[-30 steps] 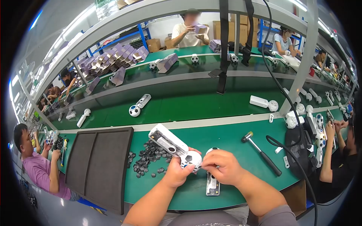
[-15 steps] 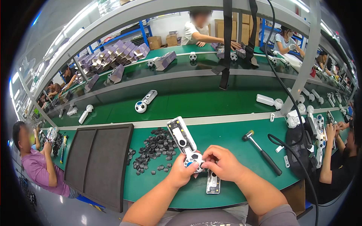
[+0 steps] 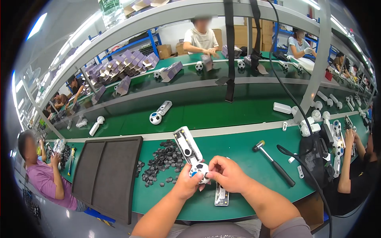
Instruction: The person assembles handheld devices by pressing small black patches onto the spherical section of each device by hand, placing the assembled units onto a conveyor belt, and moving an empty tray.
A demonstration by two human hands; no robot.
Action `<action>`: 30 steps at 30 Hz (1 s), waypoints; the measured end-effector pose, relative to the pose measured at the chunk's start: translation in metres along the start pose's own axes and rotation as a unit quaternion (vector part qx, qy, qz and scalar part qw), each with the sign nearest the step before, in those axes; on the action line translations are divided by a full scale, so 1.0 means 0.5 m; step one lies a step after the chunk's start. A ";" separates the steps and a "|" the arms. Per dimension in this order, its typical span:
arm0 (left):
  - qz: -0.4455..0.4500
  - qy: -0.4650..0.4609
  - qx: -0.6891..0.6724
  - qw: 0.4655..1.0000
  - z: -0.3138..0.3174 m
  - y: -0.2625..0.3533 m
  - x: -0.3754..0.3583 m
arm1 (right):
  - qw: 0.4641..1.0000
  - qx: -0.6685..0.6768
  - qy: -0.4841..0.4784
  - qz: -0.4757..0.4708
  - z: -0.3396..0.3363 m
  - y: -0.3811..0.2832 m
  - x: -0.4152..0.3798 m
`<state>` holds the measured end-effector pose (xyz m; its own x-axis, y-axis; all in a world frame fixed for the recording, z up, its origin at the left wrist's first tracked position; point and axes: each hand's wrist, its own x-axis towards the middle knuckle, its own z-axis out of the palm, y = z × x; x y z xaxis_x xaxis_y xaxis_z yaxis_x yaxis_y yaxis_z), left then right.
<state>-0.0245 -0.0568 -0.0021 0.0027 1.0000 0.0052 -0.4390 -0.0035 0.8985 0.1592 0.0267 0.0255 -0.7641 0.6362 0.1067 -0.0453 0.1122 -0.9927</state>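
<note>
My left hand [image 3: 188, 183] holds a white device [image 3: 187, 144] with a long rectangular body and a round end patterned like a football. The long part tilts up and left. My right hand [image 3: 227, 174] has its thumb and index finger pinched at the right side of the round end; anything between them is hidden. Below my hands a second white device [image 3: 222, 195] lies on the green table [image 3: 254, 202], partly covered. A loose pile of small black pieces [image 3: 162, 162] lies left of my hands.
A hammer [image 3: 277, 164] lies to the right, near a black mesh bag [image 3: 311, 158]. A dark divided tray [image 3: 115, 178] is at the left. Beyond runs a green conveyor [image 3: 214, 107] carrying white devices. Co-workers sit left, right and across.
The view has shifted slightly. Both my hands stay at the football-patterned end. On the conveyor the devices have moved right, and the person across has drawn their arms in.
</note>
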 end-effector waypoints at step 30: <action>0.014 0.232 0.337 0.913 -0.134 -0.005 0.516 | 0.908 -0.311 0.248 -0.128 -0.101 0.083 0.018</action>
<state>-0.0828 0.2015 -0.0323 -0.4490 0.8934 -0.0143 0.2189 0.1255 0.9676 0.1830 0.0753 -0.0118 -0.3885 0.7773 0.4949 0.3102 0.6161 -0.7240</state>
